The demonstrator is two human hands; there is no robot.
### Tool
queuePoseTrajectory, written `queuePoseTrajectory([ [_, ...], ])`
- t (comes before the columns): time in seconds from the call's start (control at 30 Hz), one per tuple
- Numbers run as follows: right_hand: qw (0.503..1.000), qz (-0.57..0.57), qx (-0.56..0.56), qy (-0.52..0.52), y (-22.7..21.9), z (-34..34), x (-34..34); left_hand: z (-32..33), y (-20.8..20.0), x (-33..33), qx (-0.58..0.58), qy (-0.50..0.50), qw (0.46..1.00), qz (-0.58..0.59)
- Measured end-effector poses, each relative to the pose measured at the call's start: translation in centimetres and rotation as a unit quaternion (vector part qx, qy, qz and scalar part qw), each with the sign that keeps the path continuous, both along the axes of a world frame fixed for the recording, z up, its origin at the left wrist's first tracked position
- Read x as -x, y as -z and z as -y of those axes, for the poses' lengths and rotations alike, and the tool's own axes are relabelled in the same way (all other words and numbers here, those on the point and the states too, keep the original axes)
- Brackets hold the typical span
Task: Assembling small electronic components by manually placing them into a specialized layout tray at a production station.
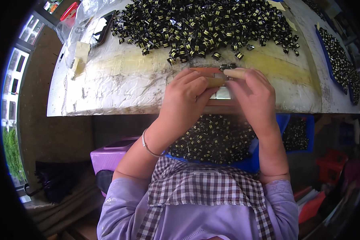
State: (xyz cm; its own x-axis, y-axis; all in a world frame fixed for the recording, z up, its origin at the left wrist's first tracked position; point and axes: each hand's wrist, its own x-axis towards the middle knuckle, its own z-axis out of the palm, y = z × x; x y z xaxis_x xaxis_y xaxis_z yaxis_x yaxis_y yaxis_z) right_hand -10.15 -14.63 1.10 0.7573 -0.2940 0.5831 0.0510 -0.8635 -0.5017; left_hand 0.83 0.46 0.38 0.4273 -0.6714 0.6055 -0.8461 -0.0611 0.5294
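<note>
An orange-brown board (222, 102) with a ridged metal plate (223, 93) set into it lies at the table's near edge. My left hand (187, 91) is closed over its left side, with index finger and thumb drawn together by the plate. Across from it, my right hand (255, 89) pinches near the plate's far end. What either set of fingertips holds is too small or hidden. Tan covers wrap some fingertips. Just past my right fingertip sit a few small black parts (228, 66) on the board's far edge.
A big heap of small black parts with yellow bands (204, 28) covers the far table (108, 84). A phone (104, 29) lies left of it. A blue bin (244, 163) of similar parts sits below the table edge at my lap. Right stands a blue tray (328, 52).
</note>
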Motion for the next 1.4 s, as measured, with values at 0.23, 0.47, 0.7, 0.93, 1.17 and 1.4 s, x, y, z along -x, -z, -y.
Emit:
queuePoseTrajectory([
  [0.23,0.997,-0.029,-0.071,-0.002,-0.8,-0.3,0.2,0.1,0.7,-0.2,0.008,-0.002,1.000,-0.021],
  [0.47,1.000,-0.025,-0.005,0.003,-0.7,-0.5,0.4,0.1,0.5,0.6,0.009,-0.027,0.999,0.020],
  [0.7,0.997,-0.006,0.003,-0.078,-0.9,-0.8,-0.8,-1.3,-0.4,-0.6,0.040,-0.145,0.988,-0.029],
  [0.93,0.992,-0.089,-0.010,-0.089,-1.8,-0.7,-1.1,-2.4,0.1,-3.7,-0.047,-0.246,0.968,-0.020],
  [1.17,0.998,-0.036,-0.021,-0.047,-0.4,-1.2,-0.6,-2.4,-0.1,-3.2,0.003,-0.214,0.961,-0.174],
  [1.4,0.991,0.032,0.121,-0.054,-1.8,0.7,-2.2,-2.5,0.2,-2.5,0.026,-0.196,0.972,-0.129],
])
